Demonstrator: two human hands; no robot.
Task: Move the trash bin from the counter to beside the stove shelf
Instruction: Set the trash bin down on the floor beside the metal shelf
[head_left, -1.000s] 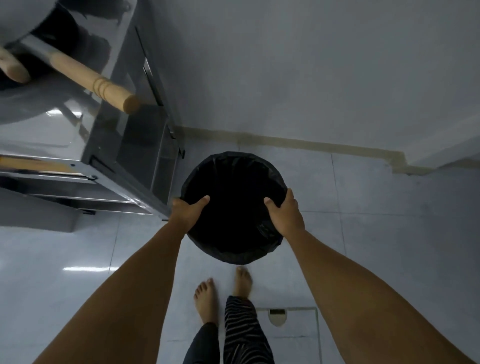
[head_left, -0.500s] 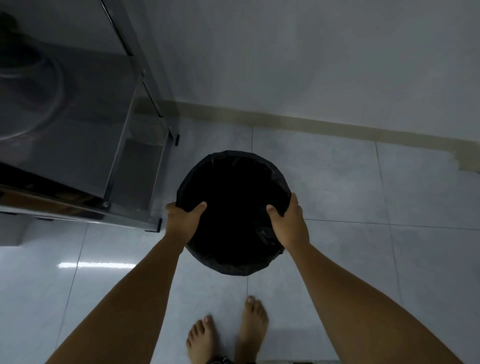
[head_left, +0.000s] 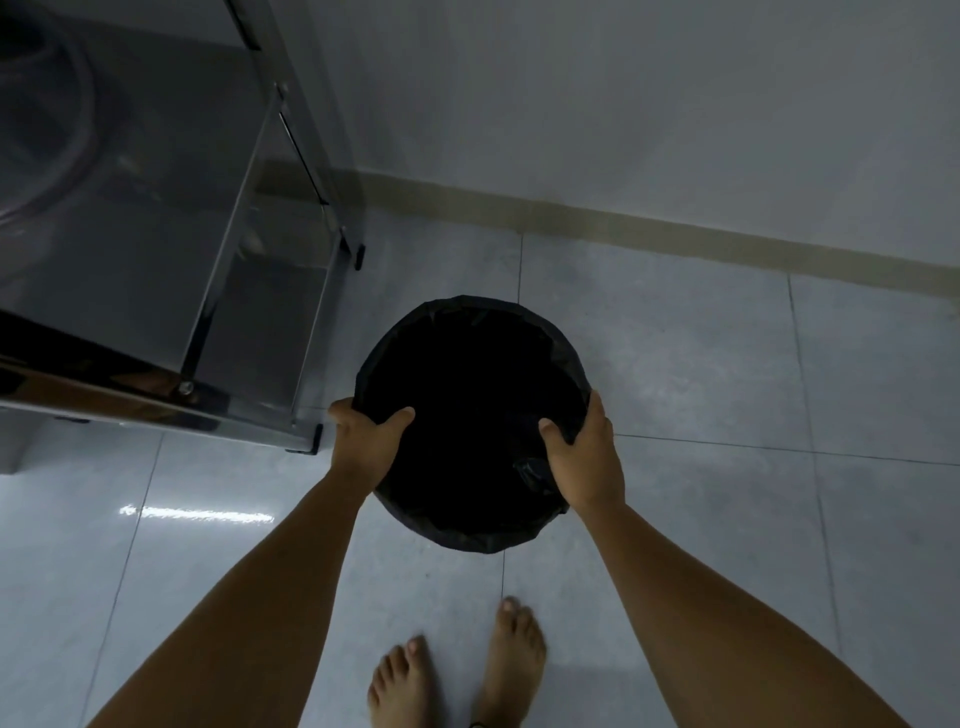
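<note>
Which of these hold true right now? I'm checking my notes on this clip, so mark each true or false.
1. Both hands grip the trash bin rim. True: left hand, right hand.
2. The bin sits on a counter. False: it is over the tiled floor.
3. The metal shelf is to the bin's left. True.
4. The person wears shoes. False: the feet are bare.
5. The bin is lined with a white bag. False: the liner is black.
</note>
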